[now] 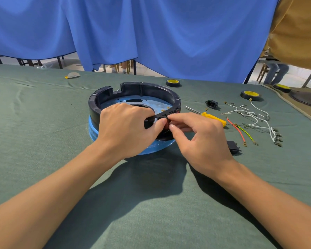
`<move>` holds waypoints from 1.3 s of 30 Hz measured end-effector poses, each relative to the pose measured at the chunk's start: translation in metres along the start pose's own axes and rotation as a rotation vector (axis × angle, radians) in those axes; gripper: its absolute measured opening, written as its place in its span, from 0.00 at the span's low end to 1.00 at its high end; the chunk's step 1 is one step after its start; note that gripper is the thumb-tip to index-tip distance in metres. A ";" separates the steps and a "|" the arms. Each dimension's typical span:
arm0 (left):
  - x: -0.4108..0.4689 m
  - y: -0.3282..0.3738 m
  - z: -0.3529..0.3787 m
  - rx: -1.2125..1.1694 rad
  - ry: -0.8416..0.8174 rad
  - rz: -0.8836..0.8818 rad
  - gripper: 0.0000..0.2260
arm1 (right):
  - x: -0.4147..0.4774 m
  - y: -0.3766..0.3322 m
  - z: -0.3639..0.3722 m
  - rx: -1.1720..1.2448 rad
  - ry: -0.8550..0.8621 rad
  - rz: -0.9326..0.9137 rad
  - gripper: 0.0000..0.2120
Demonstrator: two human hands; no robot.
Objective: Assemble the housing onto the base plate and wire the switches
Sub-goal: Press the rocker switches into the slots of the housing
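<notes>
A black ring-shaped housing [133, 90] sits on a round base plate [115, 105] covered in blue film, in the middle of the green cloth. My left hand [126, 126] grips the housing's near rim, thumb at the front wall. My right hand [196, 135] pinches a small part against that front wall, where a reddish switch [177, 110] shows at the rim; the pinched part itself is hidden by my fingers. Loose white wires [250, 117], a red wire [236, 129] and a green-yellow wire [246, 133] lie to the right.
A yellow-handled screwdriver [214, 118], a black power socket [211, 104] and a black switch part [232, 147] lie right of the housing. Three tape rolls [172, 83] [250, 95] [283, 88] sit farther back. A blue curtain hangs behind the table. A person stands at far right.
</notes>
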State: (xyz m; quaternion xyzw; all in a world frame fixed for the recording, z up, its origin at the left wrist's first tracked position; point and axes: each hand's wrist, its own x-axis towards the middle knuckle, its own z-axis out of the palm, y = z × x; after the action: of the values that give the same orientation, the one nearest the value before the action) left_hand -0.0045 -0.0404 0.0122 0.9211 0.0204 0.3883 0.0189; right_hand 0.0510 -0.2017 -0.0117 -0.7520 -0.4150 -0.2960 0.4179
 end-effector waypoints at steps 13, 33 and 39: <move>0.000 -0.002 -0.002 0.026 0.005 0.044 0.19 | 0.004 0.003 -0.001 -0.116 -0.001 -0.010 0.10; -0.002 0.001 0.006 0.040 -0.057 0.009 0.18 | -0.001 -0.002 0.003 -0.180 0.074 -0.010 0.13; -0.003 0.001 0.010 0.030 0.006 0.004 0.23 | -0.001 -0.003 0.003 -0.175 -0.002 0.048 0.17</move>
State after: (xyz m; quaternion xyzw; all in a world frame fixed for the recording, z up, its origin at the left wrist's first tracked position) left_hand 0.0007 -0.0413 0.0031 0.9202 0.0243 0.3906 0.0043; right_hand 0.0481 -0.1986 -0.0123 -0.7958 -0.3699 -0.3202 0.3569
